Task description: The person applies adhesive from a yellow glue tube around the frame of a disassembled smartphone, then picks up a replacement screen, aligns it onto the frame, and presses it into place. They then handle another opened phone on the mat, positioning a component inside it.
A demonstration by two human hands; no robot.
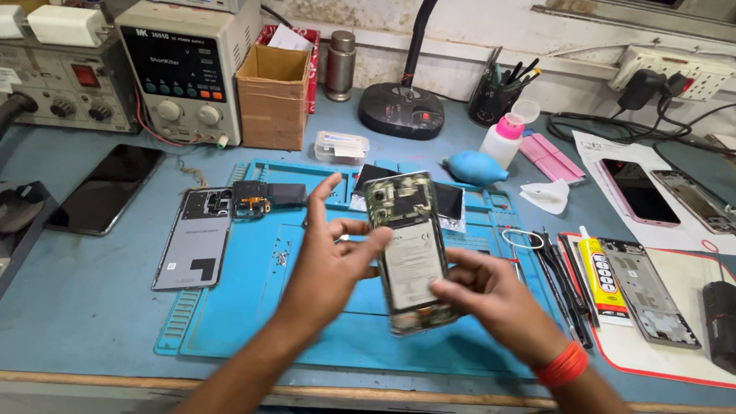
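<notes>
A: What's the person holding?

B: An opened phone (408,250), back cover off, gripped between both hands above the blue mat (244,303). The left hand (332,266) is curled on its left edge, thumb across the front; the right hand (488,302) pinches the lower right corner.

A: Anything nearby?

B: The grey back cover (195,241) lies left of the left hand, and a glue tube (601,276) lies right of the right hand.
</notes>
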